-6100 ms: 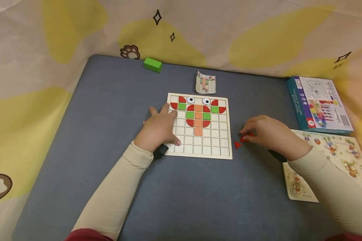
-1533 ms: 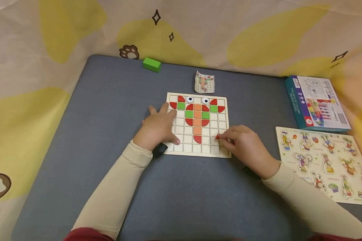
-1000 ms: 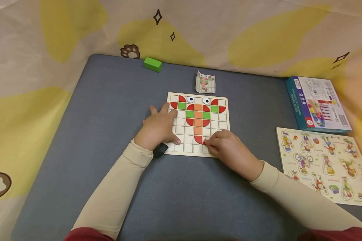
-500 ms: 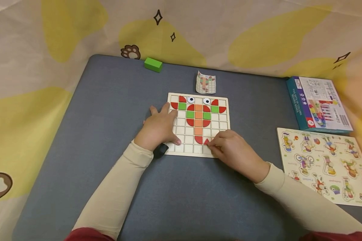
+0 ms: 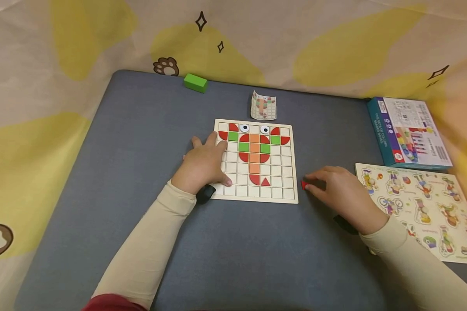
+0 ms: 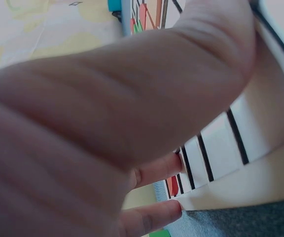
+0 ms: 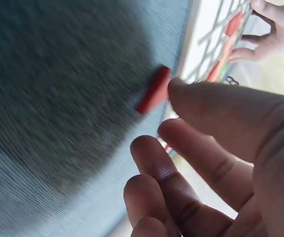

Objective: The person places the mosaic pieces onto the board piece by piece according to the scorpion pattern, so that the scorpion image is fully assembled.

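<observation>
A wooden grid board (image 5: pixel 284 195) carries red, green and orange pieces and two round eye pieces in its cells. My left hand (image 5: pixel 203 163) rests spread on the board's left edge, thumb on the lower cells. At the board's bottom, a red triangle (image 5: pixel 265 182) sits right of a red quarter-circle (image 5: pixel 254 179). My right hand (image 5: pixel 340 190) is beside the board's right edge, over the table. Its thumb tip meets another small red piece (image 7: pixel 155 90), apparently a triangle, while a gap shows between thumb and index finger in the right wrist view.
A small printed pattern card (image 5: pixel 263 106) stands behind the board. A green block (image 5: pixel 196 83) lies near the table's back edge. To the right are a boxed toy set (image 5: pixel 410 132) and a wooden picture board (image 5: pixel 420 211). Patterned cloth (image 5: pixel 233 39) hangs behind.
The right hand set a red triangle beside the red quarter-circle, let go of it, and moved right off the board to another red piece. The left hand stayed in place.
</observation>
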{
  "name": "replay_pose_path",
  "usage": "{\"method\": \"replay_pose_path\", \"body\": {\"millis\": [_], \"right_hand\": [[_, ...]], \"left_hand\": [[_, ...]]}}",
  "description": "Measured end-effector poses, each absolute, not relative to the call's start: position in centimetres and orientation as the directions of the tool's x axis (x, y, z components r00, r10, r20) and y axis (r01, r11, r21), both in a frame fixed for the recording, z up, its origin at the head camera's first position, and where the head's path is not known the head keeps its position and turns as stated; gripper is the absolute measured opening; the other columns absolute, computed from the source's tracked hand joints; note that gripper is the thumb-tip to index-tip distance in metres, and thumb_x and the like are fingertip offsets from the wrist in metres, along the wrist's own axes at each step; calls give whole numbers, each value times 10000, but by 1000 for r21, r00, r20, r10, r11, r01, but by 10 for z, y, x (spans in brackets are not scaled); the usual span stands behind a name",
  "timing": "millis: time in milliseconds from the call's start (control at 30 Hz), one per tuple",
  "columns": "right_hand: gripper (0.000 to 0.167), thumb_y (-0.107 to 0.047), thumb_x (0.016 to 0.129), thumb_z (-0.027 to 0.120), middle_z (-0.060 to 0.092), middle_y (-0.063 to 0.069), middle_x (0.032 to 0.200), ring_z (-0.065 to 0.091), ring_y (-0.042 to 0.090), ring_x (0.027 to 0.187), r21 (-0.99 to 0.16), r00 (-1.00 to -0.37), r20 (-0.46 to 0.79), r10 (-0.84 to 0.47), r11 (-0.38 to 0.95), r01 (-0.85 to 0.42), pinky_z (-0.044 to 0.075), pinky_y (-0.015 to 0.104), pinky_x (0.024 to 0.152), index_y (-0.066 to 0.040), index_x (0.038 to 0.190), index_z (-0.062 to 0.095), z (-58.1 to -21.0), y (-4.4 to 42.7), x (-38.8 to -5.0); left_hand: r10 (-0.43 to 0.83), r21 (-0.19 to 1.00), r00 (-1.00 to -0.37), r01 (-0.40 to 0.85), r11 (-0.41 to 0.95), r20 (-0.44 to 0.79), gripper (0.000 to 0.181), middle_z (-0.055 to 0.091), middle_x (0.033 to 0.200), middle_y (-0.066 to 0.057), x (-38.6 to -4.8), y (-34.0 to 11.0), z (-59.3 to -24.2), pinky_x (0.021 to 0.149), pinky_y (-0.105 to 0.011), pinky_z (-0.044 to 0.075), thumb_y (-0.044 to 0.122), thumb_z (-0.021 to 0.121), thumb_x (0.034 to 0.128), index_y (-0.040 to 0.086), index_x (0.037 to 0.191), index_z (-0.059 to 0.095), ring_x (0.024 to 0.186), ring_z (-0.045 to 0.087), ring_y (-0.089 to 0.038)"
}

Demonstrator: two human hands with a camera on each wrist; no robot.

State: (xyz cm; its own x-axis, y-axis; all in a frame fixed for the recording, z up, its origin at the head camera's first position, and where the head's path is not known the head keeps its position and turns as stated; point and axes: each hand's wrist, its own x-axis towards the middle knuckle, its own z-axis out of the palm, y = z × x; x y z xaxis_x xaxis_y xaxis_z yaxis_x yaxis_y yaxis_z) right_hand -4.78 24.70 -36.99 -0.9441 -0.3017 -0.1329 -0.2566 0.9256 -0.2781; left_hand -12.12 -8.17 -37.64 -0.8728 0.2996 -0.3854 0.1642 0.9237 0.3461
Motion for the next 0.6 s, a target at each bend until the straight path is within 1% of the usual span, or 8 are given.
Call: {"method": "replay_pose_path", "body": {"millis": [133, 367, 500, 600], "right_hand": [[311, -202, 914, 857, 759, 114, 1040, 677, 302, 936, -281, -940, -148, -307, 924, -258, 571, 537, 851, -52, 1183, 816, -377, 246, -43], [262, -130, 901, 819, 761, 162, 1008, 669, 348, 923, -263, -938, -92, -335, 916, -302, 565, 552, 854, 13, 1121, 812, -383, 240, -42], [250, -123, 886, 824, 770, 169, 1019, 669, 350, 925, -277, -943, -37, -329, 911, -307, 571, 541, 852, 14, 1094, 811, -382, 235, -43], [226, -130, 885, 839, 776, 135, 994, 671, 319, 911, -298, -922, 40, -385, 876, -379, 579, 510, 836, -15, 1078, 820, -380, 224, -41]], "left_hand": [[305, 348, -870, 169, 922, -387, 1146, 211, 1701, -210, -121, -82, -377, 928, -840, 411, 427, 1009, 688, 92, 1619, 431, 1474, 134, -670], [303, 347, -871, 168, 923, -385, 1152, 202, 1705, -204, -121, -82, -378, 928, -843, 409, 433, 1008, 689, 97, 1624, 425, 1474, 134, -674], [307, 347, -872, 172, 922, -382, 1147, 210, 1700, -208, -121, -82, -378, 921, -843, 414, 432, 1007, 691, 95, 1621, 428, 1469, 138, -681], [307, 348, -873, 173, 921, -379, 1147, 208, 1701, -208, -122, -82, -378, 917, -845, 414, 429, 1009, 690, 92, 1621, 427, 1468, 140, -679]]}}
